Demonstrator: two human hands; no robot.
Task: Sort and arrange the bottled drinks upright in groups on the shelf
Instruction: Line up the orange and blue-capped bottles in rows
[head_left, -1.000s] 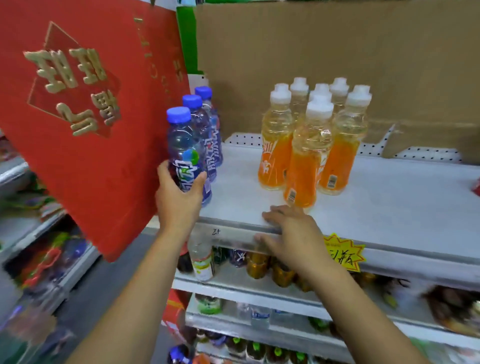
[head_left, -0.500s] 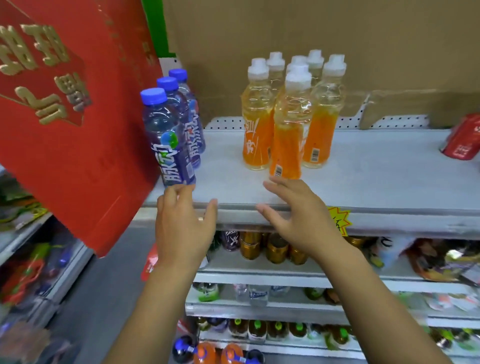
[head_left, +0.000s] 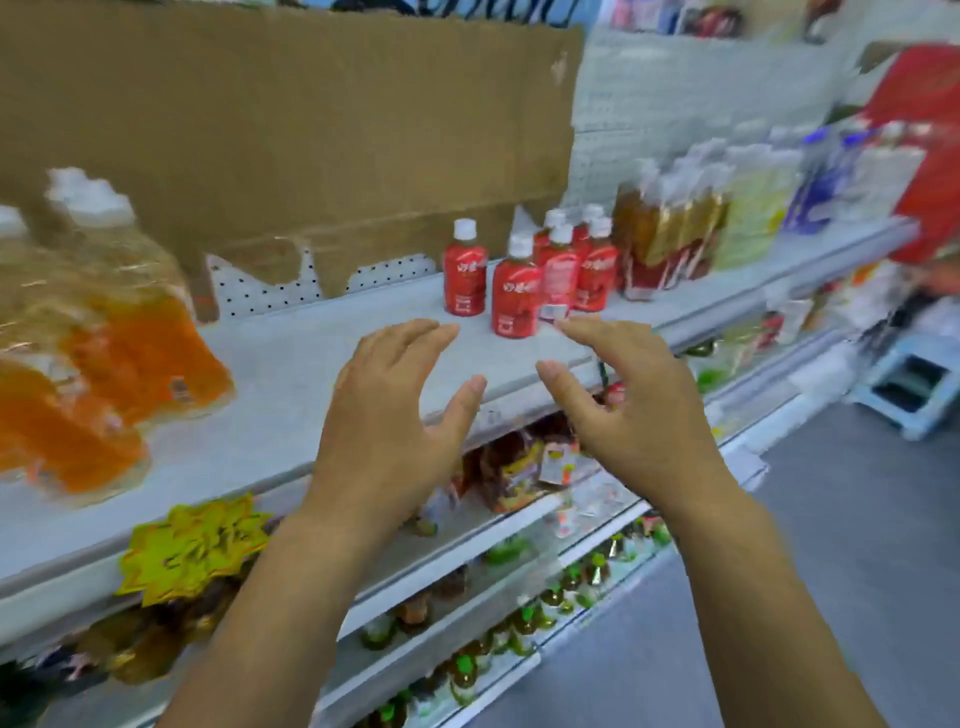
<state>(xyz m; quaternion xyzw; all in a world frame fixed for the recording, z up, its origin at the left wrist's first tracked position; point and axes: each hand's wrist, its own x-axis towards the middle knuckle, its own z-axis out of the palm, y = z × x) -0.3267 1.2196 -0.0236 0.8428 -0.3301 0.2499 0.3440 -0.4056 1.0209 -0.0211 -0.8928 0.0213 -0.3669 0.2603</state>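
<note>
Orange bottles (head_left: 104, 338) are standing, blurred, at the shelf's (head_left: 291, 374) left. The left hand (head_left: 384, 415) is hovering over the front edge, grip released. Red bottles (head_left: 530, 275) are standing clustered upright just beyond. The right hand (head_left: 634, 410) is hovering alongside, grip likewise released.

matt cardboard backing (head_left: 291, 119), glossy plastic red bottles (head_left: 519, 291), smooth shelf (head_left: 291, 374)

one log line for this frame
phase: pre-grasp | left hand: open, empty | right hand: open, empty | red bottles: upright on shelf beyond hands

Left hand (head_left: 395, 410) and right hand (head_left: 628, 410) raised side by side, fingers (head_left: 415, 338) spread, empty
</note>
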